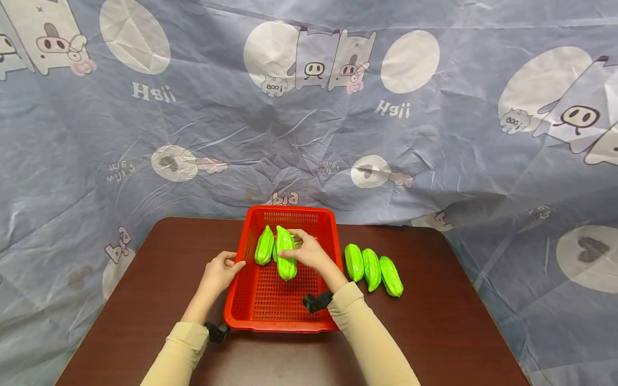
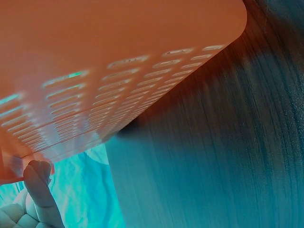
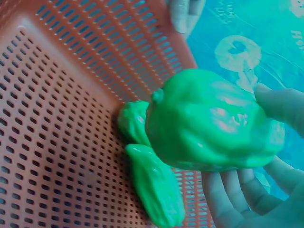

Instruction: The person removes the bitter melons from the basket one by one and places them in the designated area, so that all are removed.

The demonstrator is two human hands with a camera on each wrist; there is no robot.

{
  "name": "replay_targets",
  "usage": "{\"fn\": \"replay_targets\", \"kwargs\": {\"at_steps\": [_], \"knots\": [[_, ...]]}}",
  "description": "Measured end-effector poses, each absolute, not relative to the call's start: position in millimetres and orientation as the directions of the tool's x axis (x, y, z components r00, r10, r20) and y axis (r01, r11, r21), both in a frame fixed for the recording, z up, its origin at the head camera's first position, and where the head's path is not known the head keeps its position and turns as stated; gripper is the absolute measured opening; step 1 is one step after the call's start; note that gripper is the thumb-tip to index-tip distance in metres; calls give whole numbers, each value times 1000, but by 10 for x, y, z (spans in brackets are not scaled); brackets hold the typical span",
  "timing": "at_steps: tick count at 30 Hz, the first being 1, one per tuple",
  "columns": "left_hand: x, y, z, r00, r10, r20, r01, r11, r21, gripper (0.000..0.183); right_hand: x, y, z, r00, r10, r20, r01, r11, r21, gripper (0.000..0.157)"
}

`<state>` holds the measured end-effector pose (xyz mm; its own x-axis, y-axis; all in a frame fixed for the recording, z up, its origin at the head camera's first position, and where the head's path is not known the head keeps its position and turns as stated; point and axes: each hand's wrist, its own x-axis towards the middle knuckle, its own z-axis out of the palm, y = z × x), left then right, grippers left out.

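My right hand [image 1: 309, 253] grips a bright green, ridged bitter melon [image 1: 287, 269] between thumb and fingers, above the inside of a red plastic basket [image 1: 282, 326]. Under it, two more bitter melons lie in the basket: one [image 1: 264, 247] toward the left wall and another [image 3: 156, 187] partly hidden from the head view by the held one. The left hand [image 1: 219, 273] pinches the basket's left rim, thumb on top. From the left wrist, the slotted outer wall [image 2: 114, 28] of the basket fills much of the view.
Three bitter melons lie side by side on the brown table [image 1: 449, 332], right of the basket: a near-basket one [image 1: 354, 262], a middle one [image 1: 372, 269] and an outer one [image 1: 391, 276]. A printed grey-blue cloth [image 1: 289, 134] hangs behind the table.
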<state>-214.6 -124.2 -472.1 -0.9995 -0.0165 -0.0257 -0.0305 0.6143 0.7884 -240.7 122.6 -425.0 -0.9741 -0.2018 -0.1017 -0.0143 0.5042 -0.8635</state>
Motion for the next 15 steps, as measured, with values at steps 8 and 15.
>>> {"fn": "replay_targets", "kwargs": {"at_steps": [8, 15], "knots": [[-2137, -1229, -4712, -999, -14, -31, -33, 619, 785, 42, -2397, 1421, -4134, -990, -141, -29, -28, 389, -921, 69], [-2127, -1229, -4693, -1000, -14, -24, -27, 620, 784, 42, -2372, 1594, -4053, -997, -80, -10, -19, 360, -933, 69]]}}
